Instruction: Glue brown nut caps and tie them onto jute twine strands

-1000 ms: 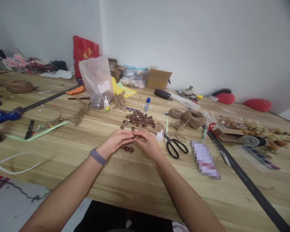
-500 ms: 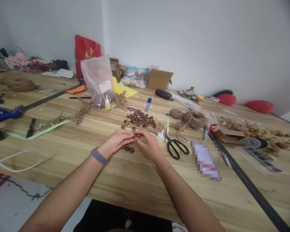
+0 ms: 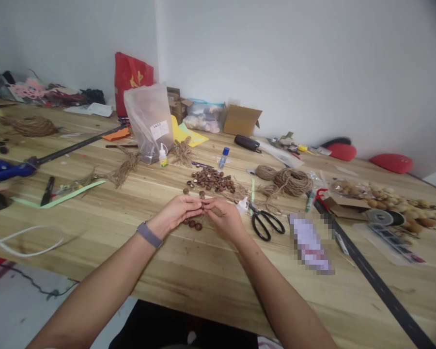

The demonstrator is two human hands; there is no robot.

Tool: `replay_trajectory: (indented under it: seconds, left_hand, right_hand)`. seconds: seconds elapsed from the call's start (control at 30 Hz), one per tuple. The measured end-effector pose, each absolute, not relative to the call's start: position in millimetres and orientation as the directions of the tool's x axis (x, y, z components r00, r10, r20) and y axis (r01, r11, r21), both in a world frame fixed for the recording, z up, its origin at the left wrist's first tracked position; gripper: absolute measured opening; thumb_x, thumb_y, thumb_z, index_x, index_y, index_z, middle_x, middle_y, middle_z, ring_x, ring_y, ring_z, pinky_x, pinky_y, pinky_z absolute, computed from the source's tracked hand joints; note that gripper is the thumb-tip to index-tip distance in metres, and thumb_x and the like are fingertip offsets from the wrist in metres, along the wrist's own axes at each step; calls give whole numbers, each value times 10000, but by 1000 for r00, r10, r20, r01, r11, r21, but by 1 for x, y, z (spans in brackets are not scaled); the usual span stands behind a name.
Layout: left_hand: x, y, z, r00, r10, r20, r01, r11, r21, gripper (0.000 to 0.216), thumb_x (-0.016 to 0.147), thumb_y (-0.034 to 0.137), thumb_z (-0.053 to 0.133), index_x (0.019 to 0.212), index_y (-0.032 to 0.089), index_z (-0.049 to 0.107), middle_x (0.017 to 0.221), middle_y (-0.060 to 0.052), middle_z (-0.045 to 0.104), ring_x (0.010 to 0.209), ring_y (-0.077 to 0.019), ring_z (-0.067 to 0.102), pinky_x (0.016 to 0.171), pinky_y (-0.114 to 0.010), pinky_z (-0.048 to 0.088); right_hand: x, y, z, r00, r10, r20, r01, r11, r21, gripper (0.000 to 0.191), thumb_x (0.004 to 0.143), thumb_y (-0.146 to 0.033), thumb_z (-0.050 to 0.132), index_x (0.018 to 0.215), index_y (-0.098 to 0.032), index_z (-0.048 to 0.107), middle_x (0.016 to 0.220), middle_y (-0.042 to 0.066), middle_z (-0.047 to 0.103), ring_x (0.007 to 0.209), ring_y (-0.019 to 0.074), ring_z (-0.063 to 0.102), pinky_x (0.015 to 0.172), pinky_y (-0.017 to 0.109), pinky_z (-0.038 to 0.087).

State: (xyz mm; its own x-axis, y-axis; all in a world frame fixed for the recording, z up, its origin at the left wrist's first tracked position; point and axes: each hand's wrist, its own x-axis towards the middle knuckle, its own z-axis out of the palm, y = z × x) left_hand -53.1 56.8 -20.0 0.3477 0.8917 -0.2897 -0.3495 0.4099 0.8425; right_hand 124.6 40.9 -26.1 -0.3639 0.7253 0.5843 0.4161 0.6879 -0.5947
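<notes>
My left hand [image 3: 183,212] and my right hand [image 3: 223,216] meet over the table, fingertips pinched together. Between them is a small brown nutshell [image 3: 203,206], mostly covered by the fingers. Several round brown shells [image 3: 198,226] lie just below the fingertips, and a couple more sit just beyond them. A pile of brown nutshells [image 3: 212,180], some with pale insides showing, is spread farther out. Beside my right hand are a white glue bottle [image 3: 241,205] lying tilted and black-handled scissors [image 3: 267,222]. A grey band circles my left wrist.
A glue stick [image 3: 224,158], a small glue bottle [image 3: 163,156] and a translucent bag [image 3: 147,121] stand behind the pile. Twine balls [image 3: 292,181] lie to the right. A black strip [image 3: 372,271] crosses the right side; blue-handled shears [image 3: 10,167] are at left.
The view has shifted very slightly. Both hands stay together at the same spot, with only small finger movement around the brown piece.
</notes>
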Motion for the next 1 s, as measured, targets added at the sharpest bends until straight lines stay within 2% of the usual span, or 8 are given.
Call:
replay_trajectory:
  seconds: [0.23, 0.37, 0.47, 0.53, 0.67, 0.87, 1.0]
  left_hand:
    - [-52, 55, -17, 351, 902, -254, -370, 382, 847, 148, 678, 0, 730, 797, 86, 740, 869, -88, 756, 792, -134, 704, 837, -223, 557]
    - [-50, 53, -16, 314, 923, -222, -392, 339, 855, 177, 617, 23, 775, 773, 98, 735, 830, -74, 750, 772, -132, 692, 843, -244, 543]
    - [-49, 51, -16, 268, 945, -188, -363, 280, 889, 221, 565, 62, 805, 769, 107, 733, 791, -62, 742, 742, -135, 679, 801, -252, 531]
    - [-48, 50, -16, 240, 958, -159, -281, 225, 933, 261, 557, 125, 818, 805, 118, 736, 783, -62, 738, 732, -157, 672, 744, -274, 529]
    - [-50, 50, -19, 232, 970, -72, -147, 108, 983, 331, 560, 230, 826, 863, 127, 744, 945, -103, 739, 863, -218, 668, 735, -300, 515]
    - [-52, 52, -22, 305, 948, -92, -187, 154, 970, 418, 584, 307, 832, 939, 114, 724, 925, -115, 741, 866, -220, 683, 784, -320, 512]
    - [-56, 53, -19, 339, 934, -110, -169, 175, 970, 451, 598, 249, 829, 1013, 119, 711, 906, -104, 741, 766, -191, 679, 663, -275, 524]
  right_hand:
    - [122, 39, -25, -363, 698, 617, 445, 712, -543, 95, 829, -150, 563, 836, -222, 625, 983, 66, 717, 950, 196, 651, 845, 343, 502]
    - [119, 37, -25, -240, 759, 605, 481, 634, -605, 98, 796, -169, 594, 884, -209, 614, 953, 77, 683, 889, 197, 635, 804, 342, 513]
    - [115, 34, -28, -146, 838, 526, 502, 521, -690, 118, 765, -179, 614, 879, -204, 622, 852, 51, 668, 760, 180, 628, 730, 324, 525]
    - [113, 32, -32, -101, 885, 454, 464, 446, -766, 131, 766, -204, 617, 897, -202, 629, 836, 41, 675, 716, 167, 634, 710, 314, 532]
    - [108, 31, -39, -39, 930, 365, 337, 356, -872, 142, 750, -250, 643, 882, -200, 633, 854, 40, 691, 715, 161, 654, 705, 307, 545]
    - [100, 30, -39, 19, 930, 368, 353, 338, -872, 136, 748, -232, 617, 877, -197, 640, 781, 16, 672, 664, 143, 626, 658, 278, 532]
    - [98, 30, -37, 48, 926, 375, 394, 328, -859, 110, 750, -260, 633, 840, -197, 630, 742, 7, 645, 603, 134, 579, 600, 268, 505]
